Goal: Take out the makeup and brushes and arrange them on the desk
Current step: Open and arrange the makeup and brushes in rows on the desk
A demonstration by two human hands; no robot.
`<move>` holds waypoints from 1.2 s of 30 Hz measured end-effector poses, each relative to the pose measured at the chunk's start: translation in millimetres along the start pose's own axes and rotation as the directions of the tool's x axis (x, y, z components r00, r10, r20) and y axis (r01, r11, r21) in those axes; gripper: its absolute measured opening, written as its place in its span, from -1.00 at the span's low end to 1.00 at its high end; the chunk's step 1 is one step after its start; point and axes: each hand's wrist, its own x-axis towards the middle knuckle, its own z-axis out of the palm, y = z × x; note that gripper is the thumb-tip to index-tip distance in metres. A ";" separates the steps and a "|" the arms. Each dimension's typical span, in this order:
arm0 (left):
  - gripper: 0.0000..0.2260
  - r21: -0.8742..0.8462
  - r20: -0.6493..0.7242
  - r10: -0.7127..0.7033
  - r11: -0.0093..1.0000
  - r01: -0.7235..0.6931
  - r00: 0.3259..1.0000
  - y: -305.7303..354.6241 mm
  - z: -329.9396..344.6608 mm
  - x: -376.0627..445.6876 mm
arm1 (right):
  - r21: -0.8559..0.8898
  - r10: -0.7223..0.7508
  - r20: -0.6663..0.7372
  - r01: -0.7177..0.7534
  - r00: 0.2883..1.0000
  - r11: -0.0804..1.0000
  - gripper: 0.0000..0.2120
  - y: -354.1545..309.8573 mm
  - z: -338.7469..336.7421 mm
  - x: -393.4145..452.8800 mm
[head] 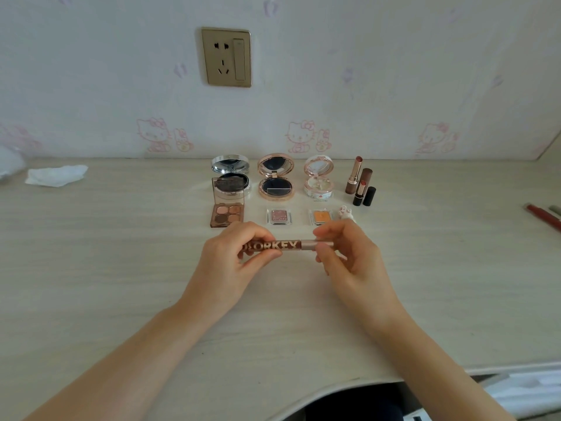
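— What are the hands doing, closest to the camera?

— Both are reaching forward over the pale wooden bench (121, 268). The left hand (233, 262) is gripping one end of a rose-gold makeup tube (287, 247), its fingers (261, 256) curled round the lettered part. The right hand (349, 253) is pinching the other end, the plainer cap part, between thumb and fingertips. The tube is lying level between them, held above the bench.

— And just beyond the hands?

— A row is sitting there: a brown four-pan eyeshadow palette (227, 214) with its clear lid standing open, then a small pink glitter pan (278, 216), then a small orange pan (320, 216), and beside that a little white rabbit-shaped item (346, 213).

— Farther back?

— Three round compacts are standing open, mirrors tilted up: a silver compact (230, 174) partly behind the palette's lid, a rose-gold compact (276, 177) in the middle, and a white floral compact (318, 177) to the right. Right of them, two uncapped lipsticks are standing upright: a brown lipstick (353, 174) with its cap alongside, and a black lipstick (359, 192) next to its black cap (369, 196).

— Anything off to the sides?

— A crumpled white tissue (56, 175) is lying far left, and a red pencil-like stick (545, 217) is lying at the right edge. Behind everything, a gold wall socket (226, 57) is sitting on cartoon-cat wallpaper (394, 71).
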 end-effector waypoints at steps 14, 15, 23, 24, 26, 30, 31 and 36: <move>-0.85 -0.002 -0.003 0.014 1.000 -0.014 1.000 -0.9 -0.2 1.0 | -0.017 0.066 -0.066 -0.067 0.996 0.998 -0.85 -0.7 -2.9 1.4; -0.85 -0.002 -0.006 0.015 1.000 -0.015 1.000 -0.6 -0.1 0.9 | 0.000 0.072 -0.063 -0.072 0.995 0.997 -0.87 -1.2 -2.7 1.1; -0.86 0.002 0.006 0.027 1.000 -0.027 1.000 -1.6 0.1 0.9 | 0.041 0.069 -0.036 -0.067 0.997 0.997 -0.86 1.7 -0.9 2.7; -0.86 0.006 0.008 0.032 0.999 -0.032 0.999 -2.0 -0.1 1.1 | 0.054 0.065 -0.024 -0.064 0.998 0.996 -0.80 1.9 -1.0 2.7; -0.85 0.018 0.014 0.049 0.999 -0.049 0.999 -2.6 -0.5 1.1 | 0.080 0.054 -0.011 -0.053 0.999 0.995 -0.78 0.7 -0.5 2.5; -0.85 0.006 0.019 0.060 0.998 -0.060 0.998 -3.0 0.4 0.0 | 0.118 0.099 -0.028 -0.095 0.995 0.988 -0.91 -0.3 -0.4 3.5; -0.85 0.004 0.018 0.061 0.998 -0.061 0.998 -3.2 0.7 0.0 | 0.082 0.099 -0.030 -0.096 0.995 0.992 -0.87 0.7 -0.4 3.8; -0.80 0.083 0.044 0.113 0.990 -0.116 0.993 -4.0 0.5 -0.4 | 0.091 0.072 -0.021 -0.070 0.997 0.993 -0.81 1.2 1.1 2.8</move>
